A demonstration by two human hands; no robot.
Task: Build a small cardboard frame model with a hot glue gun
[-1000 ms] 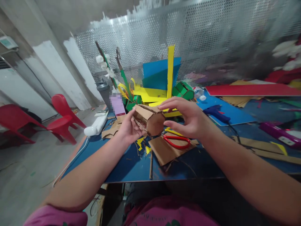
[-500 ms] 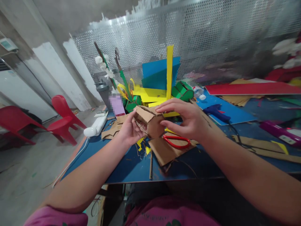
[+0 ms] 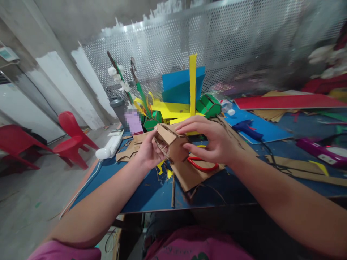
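Observation:
A small many-sided cardboard box point(image 3: 177, 148), open on the side toward my left palm, is held up above the table. My left hand point(image 3: 149, 151) grips its left side, thumb on the upper edge and fingers beneath. On the right, my right hand point(image 3: 208, 139) has its fingertips on the top edge and its thumb at the right face, curved around the box. Below lies a flat cardboard piece point(image 3: 189, 177) with red-handled scissors point(image 3: 204, 165) on it, their blades hidden. Yellow scraps point(image 3: 162, 168) lie under my left hand.
Behind stand green cardboard boxes point(image 3: 208, 105), a yellow upright strip point(image 3: 192, 83) and a blue sheet point(image 3: 176, 85). At right lie a blue glue gun point(image 3: 248, 130) and a purple tool point(image 3: 322, 151). A white power strip point(image 3: 110, 148) sits at the left edge, near red chairs point(image 3: 70, 137).
The box has tilted slightly, and my right fingers have shifted a little left along its top. The whole view has moved slightly.

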